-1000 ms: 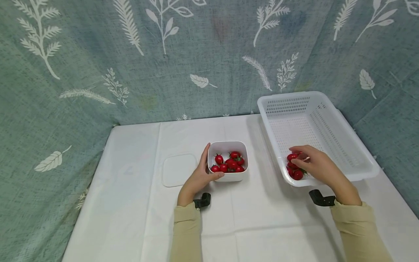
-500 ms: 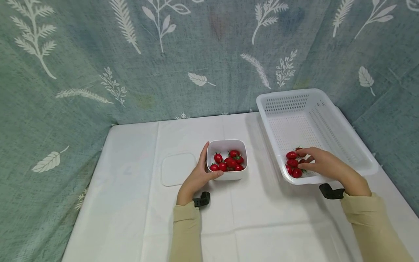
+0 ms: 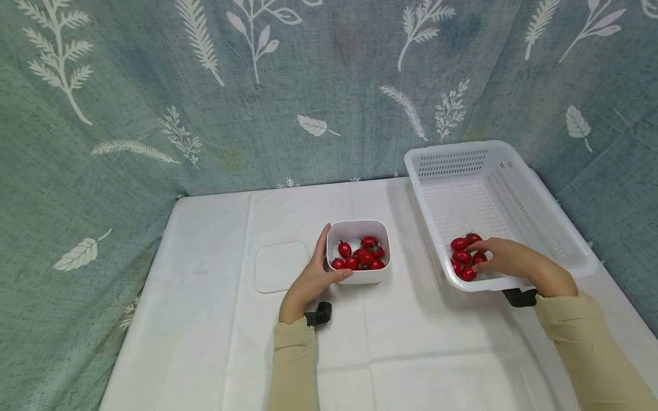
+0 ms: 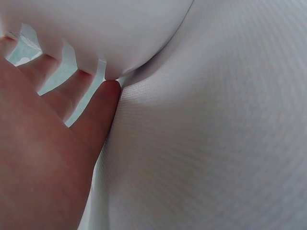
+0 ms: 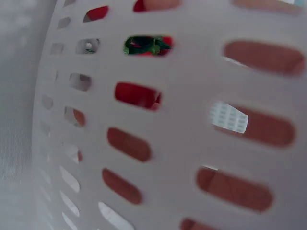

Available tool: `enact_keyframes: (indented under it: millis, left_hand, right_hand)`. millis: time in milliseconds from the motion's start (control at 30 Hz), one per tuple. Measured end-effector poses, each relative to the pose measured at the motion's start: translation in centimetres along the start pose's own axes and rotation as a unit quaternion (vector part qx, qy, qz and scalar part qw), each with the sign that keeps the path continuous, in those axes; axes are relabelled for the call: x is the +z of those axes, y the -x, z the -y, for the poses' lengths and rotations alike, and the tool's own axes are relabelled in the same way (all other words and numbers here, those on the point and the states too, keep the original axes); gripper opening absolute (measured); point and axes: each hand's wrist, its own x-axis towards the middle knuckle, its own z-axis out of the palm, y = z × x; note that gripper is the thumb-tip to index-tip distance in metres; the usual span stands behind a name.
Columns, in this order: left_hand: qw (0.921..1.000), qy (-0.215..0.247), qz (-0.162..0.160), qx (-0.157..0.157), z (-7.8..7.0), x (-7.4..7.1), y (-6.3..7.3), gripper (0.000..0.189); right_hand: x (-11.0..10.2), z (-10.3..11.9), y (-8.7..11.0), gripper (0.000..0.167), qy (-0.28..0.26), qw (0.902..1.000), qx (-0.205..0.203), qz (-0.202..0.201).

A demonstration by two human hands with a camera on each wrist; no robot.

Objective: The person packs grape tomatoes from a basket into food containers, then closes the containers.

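Observation:
In the head view, a white square container (image 3: 358, 276) holds several red cherry tomatoes (image 3: 363, 256) with green stems. My left hand (image 3: 310, 279) grips its near left corner, thumb along the front and fingers against the left side. The left wrist view shows fingers (image 4: 103, 103) against the container's white wall (image 4: 110, 28). My right hand (image 3: 509, 260) is inside a white perforated basket (image 3: 426, 211), thumb and forefinger around a cherry tomato (image 3: 479, 258) in the near left corner. Several more lie beside it. Through the basket's slots, the right wrist view shows red tomato skin (image 5: 136, 95).
A flat, pale square lid (image 3: 281, 267) lies left of the container. All of it rests on a table under a white cloth (image 3: 205, 319). A green curtain with leaf prints (image 3: 257, 131) hangs behind and at both sides.
My right hand has shifted right and slightly nearer within the basket, uncovering more cherry tomatoes, and now sits lower among them. My left hand keeps its hold on the container.

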Motion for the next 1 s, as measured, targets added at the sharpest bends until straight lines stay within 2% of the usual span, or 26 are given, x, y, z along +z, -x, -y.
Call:
enact_keyframes:
  millis: [133,267,400,567,867,1000]
  left_hand:
    - [0.9999,0.004,0.004,0.011,-0.1,-0.03,-0.07,0.1]
    - [0.9997,0.006,0.011,0.021,-0.1,-0.09,-0.13,0.101]
    - [0.9998,0.005,0.011,0.016,-0.13,-0.14,-0.07,0.101]
    - [0.9998,0.01,0.009,0.013,-0.13,-0.12,0.02,0.1]
    - [0.9998,0.009,0.011,0.014,0.25,-0.09,0.06,0.101]
    - [0.9998,0.013,0.007,0.012,0.23,-0.08,0.11,0.101]
  right_hand:
    - [-0.04,-0.19,-0.12,0.049,-0.006,0.9999,0.0,0.013]
    - [0.03,-0.53,-0.29,0.046,-0.036,0.999,0.0,0.026]
    - [0.12,-0.71,-0.43,0.04,-0.075,0.9963,0.001,0.043]
    - [0.04,-0.78,-0.58,0.036,-0.09,0.9944,0.001,0.055]
    - [-0.01,-0.77,-0.46,0.023,-0.071,0.9964,-0.037,0.027]
    - [-0.03,-0.76,-0.35,0.023,-0.058,0.9978,-0.03,0.007]
